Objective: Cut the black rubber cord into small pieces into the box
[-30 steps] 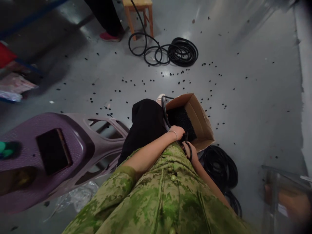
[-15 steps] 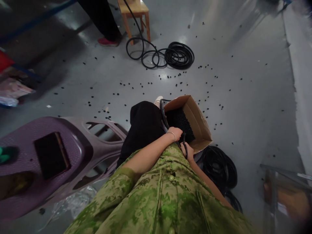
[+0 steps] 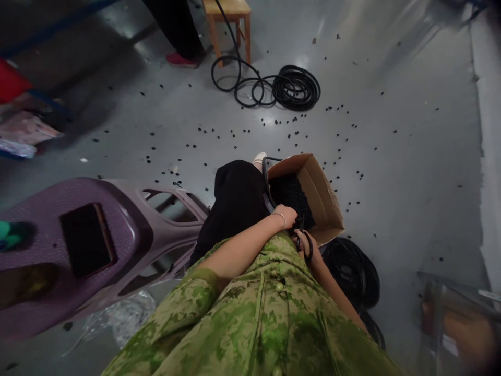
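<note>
My left hand, with a bracelet at the wrist, is closed round the end of a black tube that curves along the near side of an open cardboard box. Small black pieces fill the bottom of the box. Close beside it, my right hand grips black-handled scissors; their blades point up toward the left fingertips and are hard to make out. Both hands are over the box's near edge, against my camouflage-patterned shirt.
At the left, a purple plastic chair bears a dark tablet-like object. Coiled black tubing lies ahead by a wooden stool and a person's leg. Another coil sits right of the box. Small black pieces dot the floor.
The view has shifted slightly. The scissors' handles have turned and spread apart in my right hand. My left hand stays closed near the box edge.
</note>
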The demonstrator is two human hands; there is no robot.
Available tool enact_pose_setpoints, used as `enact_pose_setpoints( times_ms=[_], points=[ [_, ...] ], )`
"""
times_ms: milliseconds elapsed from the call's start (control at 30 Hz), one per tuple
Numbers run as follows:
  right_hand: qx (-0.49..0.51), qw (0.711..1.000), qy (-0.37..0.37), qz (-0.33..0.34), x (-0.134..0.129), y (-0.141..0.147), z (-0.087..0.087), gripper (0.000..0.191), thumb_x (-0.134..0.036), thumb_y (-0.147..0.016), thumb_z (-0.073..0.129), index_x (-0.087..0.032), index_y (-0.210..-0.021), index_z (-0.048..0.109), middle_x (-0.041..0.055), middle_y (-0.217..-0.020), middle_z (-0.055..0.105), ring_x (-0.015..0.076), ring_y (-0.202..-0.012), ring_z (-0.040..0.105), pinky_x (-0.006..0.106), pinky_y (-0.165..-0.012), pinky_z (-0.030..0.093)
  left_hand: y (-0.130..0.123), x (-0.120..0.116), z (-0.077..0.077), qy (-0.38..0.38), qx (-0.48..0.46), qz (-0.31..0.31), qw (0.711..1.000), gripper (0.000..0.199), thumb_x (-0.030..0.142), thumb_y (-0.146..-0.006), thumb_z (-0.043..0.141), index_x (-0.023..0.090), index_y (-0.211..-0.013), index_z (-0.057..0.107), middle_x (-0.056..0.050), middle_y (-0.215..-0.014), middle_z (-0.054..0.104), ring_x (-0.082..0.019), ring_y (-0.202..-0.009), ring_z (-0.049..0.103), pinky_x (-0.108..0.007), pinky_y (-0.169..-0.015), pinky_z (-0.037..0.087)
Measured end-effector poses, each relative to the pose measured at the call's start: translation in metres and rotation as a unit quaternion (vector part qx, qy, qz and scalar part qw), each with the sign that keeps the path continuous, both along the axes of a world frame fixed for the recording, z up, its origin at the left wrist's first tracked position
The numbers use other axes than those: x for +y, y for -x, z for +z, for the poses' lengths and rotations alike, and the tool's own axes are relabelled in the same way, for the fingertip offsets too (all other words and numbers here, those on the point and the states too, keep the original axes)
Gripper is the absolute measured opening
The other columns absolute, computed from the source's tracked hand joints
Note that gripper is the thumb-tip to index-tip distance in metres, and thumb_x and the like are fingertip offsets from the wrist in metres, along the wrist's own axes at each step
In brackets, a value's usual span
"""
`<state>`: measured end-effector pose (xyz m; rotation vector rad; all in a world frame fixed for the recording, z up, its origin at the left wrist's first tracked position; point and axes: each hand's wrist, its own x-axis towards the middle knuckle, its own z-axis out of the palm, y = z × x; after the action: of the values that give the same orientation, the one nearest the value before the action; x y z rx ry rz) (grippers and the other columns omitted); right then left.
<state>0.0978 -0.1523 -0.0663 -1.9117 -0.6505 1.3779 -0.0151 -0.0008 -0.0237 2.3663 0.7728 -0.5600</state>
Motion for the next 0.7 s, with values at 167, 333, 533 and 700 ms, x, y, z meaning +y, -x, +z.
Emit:
enact_pose_setpoints(
  times_ms=[167, 333, 533, 700],
  points=[
    [0.001, 1.000, 0.008, 0.009, 0.003, 0.000, 0.004, 0.052, -0.072, -0.072, 0.062, -0.021, -0.085, 0.067, 0.0022, -0.063, 0.065, 0.0214, -0.067, 0.062, 0.031, -0.064, 0.045, 0.000, -0.001, 0.000, 0.005, -0.005, -0.006, 1.000, 0.024, 0.030, -0.093, 0.058, 0.021, -0.109, 0.073, -0.013, -0.115, 0.074, -0.025, -0.111, 0.067, -0.031, -0.089, 0.051],
    [-0.017, 1.000, 0.006, 0.025, 0.001, -0.001, 0.003, 0.052, -0.070, -0.073, 0.062, -0.021, -0.088, 0.066, 0.0011, -0.066, 0.066, 0.0192, -0.063, 0.058, 0.030, -0.061, 0.042, 0.001, 0.001, -0.001, 0.016, -0.018, -0.026, 0.999, 0.027, 0.027, -0.091, 0.058, 0.025, -0.114, 0.073, -0.010, -0.113, 0.074, -0.024, -0.109, 0.068, -0.029, -0.086, 0.051],
    [-0.062, 0.998, -0.009, 0.031, 0.004, 0.000, -0.006, 0.047, -0.067, -0.069, 0.064, -0.021, -0.080, 0.066, -0.0005, -0.060, 0.062, 0.0183, -0.059, 0.054, 0.029, -0.058, 0.041, 0.001, 0.003, -0.005, 0.020, -0.009, -0.032, 0.999, 0.025, 0.026, -0.091, 0.059, 0.026, -0.111, 0.074, -0.008, -0.110, 0.076, -0.021, -0.106, 0.068, -0.026, -0.082, 0.051],
    [-0.122, 0.991, -0.022, 0.044, 0.001, 0.001, -0.020, 0.040, -0.061, -0.072, 0.057, -0.022, -0.079, 0.066, -0.0021, -0.063, 0.061, 0.0195, -0.064, 0.055, 0.029, -0.064, 0.042, 0.000, 0.005, -0.004, 0.012, -0.002, -0.028, 1.000, 0.022, 0.028, -0.092, 0.059, 0.021, -0.106, 0.074, -0.011, -0.108, 0.075, -0.024, -0.105, 0.069, -0.028, -0.083, 0.051]
  ],
)
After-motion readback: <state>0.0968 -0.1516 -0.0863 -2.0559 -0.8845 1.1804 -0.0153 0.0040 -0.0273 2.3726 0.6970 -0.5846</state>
